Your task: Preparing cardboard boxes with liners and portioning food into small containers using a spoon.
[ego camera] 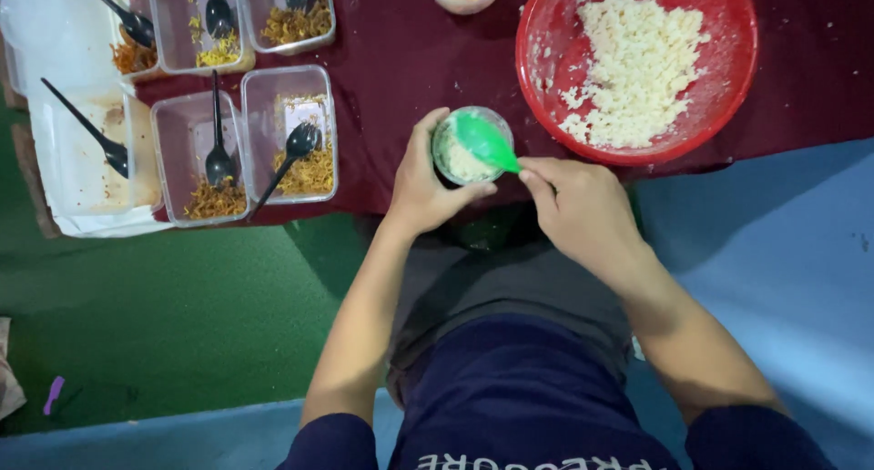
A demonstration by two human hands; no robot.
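1. A person in a dark blue shirt (510,406) looks down over both bare forearms, which angle inward from the bottom edge and meet at the near edge of a table covered in a maroon cloth (401,42).
2. The left hand (423,183) is curled around a small round cup (466,151), thumb pressed against its near rim and fingers wrapped behind its left side; the cup sits just over the table edge and is partly filled with white rice.
3. The right hand (583,206) is bent at the wrist, its fingertips pinched on the handle of a green spoon (485,142) whose bowl lies inside the cup, on top of the rice.
4. Just beyond the right hand, a red bowl (719,97) holds a loose mound of white rice (633,69), with grains stuck to its inner wall.
5. To the left, well apart from the hands, 5 clear plastic containers (289,128) hold portions of yellow-orange shredded food, each with a black spoon (293,151) resting in it.
6. A white tray (77,174) at the far left carries another black spoon.
7. Beneath the table lies a green floor (155,315).
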